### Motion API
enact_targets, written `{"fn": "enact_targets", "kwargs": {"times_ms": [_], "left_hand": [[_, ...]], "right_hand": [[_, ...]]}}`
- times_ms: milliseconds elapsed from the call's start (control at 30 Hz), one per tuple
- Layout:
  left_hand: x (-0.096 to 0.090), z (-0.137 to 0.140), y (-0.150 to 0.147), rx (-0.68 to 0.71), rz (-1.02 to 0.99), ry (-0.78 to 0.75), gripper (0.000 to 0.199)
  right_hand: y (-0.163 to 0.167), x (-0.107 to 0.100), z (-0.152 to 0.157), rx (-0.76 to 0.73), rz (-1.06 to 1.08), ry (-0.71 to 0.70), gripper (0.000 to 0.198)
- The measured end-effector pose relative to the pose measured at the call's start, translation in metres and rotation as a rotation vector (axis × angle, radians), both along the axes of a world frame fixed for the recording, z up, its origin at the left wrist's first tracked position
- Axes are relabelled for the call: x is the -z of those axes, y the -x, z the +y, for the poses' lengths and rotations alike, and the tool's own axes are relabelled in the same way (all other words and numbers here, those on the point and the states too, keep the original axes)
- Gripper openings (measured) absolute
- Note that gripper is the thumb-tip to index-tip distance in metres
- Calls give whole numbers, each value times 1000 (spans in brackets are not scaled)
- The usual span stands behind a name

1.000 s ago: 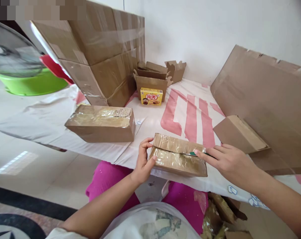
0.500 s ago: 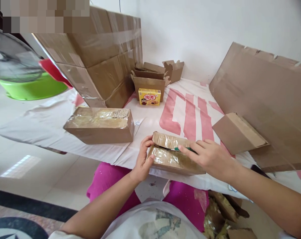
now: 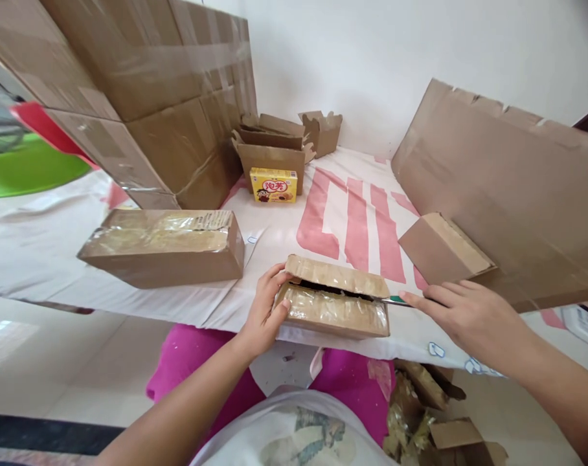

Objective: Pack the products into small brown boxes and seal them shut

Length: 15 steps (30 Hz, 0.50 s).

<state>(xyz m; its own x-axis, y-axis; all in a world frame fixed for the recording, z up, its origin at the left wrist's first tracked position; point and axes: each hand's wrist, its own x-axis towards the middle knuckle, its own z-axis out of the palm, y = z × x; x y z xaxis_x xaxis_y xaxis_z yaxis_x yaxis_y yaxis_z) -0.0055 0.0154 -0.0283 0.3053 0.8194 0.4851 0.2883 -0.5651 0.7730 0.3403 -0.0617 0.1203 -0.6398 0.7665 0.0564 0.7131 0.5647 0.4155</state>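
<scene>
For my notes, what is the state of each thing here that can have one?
Brown taped cardboard box in front: slit along top, gap open
Slim green and metal tool: tip at slit
Left hand: gripping the box's left end
Right hand: holding the tool
Long brown cardboard box, left: taped, seemingly shut
Small yellow printed carton: standing
Brown cardboard box behind it: open
Stacked brown cardboard cartons: taped

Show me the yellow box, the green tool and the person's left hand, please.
Yellow box [image 3: 273,186]: head view, on its printed front.
Green tool [image 3: 396,299]: head view, on its green part.
Left hand [image 3: 263,313]: head view, on the middle of the hand.
</scene>
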Motion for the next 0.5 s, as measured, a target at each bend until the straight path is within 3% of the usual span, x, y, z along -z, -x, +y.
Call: {"fn": "enact_targets", "kwargs": {"times_ms": [133,267,400,500], "left_hand": [[-17,1,9,1,200,-33,39],[-27,-7,12,-61,233,-176,43],[-18,-25,8,-96,65,-303,63],[-5,-37,5,-141,-98,-386,63]], "right_hand": [[-13,5,-6,85,218,-32,31],[-26,28,-6,269,573,23,38],[-36,82,0,524,860,26,48],[-32,131,5,652,887,83,50]]}}
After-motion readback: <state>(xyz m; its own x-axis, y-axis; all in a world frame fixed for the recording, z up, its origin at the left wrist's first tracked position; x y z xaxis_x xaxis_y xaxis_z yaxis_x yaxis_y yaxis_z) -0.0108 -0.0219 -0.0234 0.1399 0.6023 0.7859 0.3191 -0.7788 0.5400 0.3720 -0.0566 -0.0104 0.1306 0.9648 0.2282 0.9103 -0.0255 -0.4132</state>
